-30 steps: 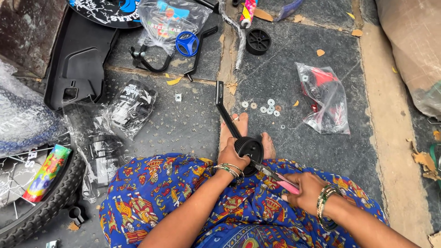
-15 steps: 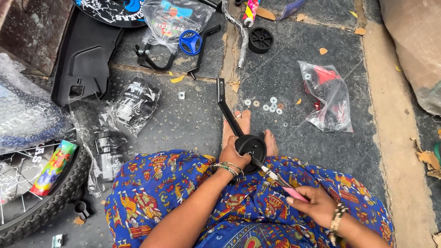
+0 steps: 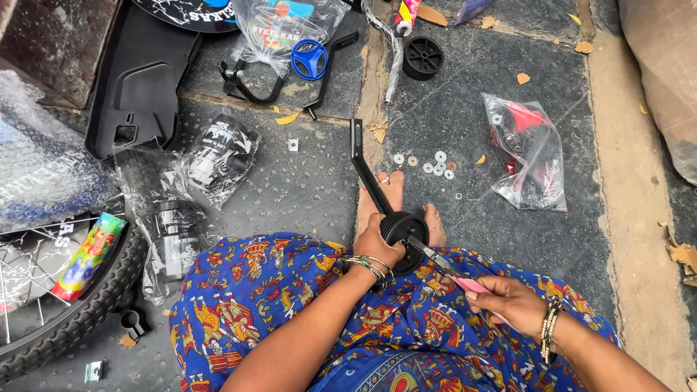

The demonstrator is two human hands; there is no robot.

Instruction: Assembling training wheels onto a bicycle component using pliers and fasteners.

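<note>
I sit on a stone floor with my feet (image 3: pixel 392 194) forward. My left hand (image 3: pixel 377 243) grips a small black training wheel (image 3: pixel 404 231) whose black metal bracket arm (image 3: pixel 365 170) reaches away from me. My right hand (image 3: pixel 508 301) holds pink-handled pliers (image 3: pixel 450 270), the metal jaws set against the wheel's hub. Both wrists wear bangles. Several silver washers (image 3: pixel 434 165) lie scattered on the floor just beyond my toes.
A clear bag with red parts (image 3: pixel 528 149) lies to the right. Another black wheel (image 3: pixel 422 57) and a bag with a blue piece (image 3: pixel 308 58) lie further ahead. Black wrapped parts (image 3: pixel 218 156), a black panel (image 3: pixel 141 87) and a bicycle tyre (image 3: pixel 72 312) sit to the left.
My right hand has slid back to the right along the pliers' handles and my view has shifted slightly. The left hand stays on the wheel.
</note>
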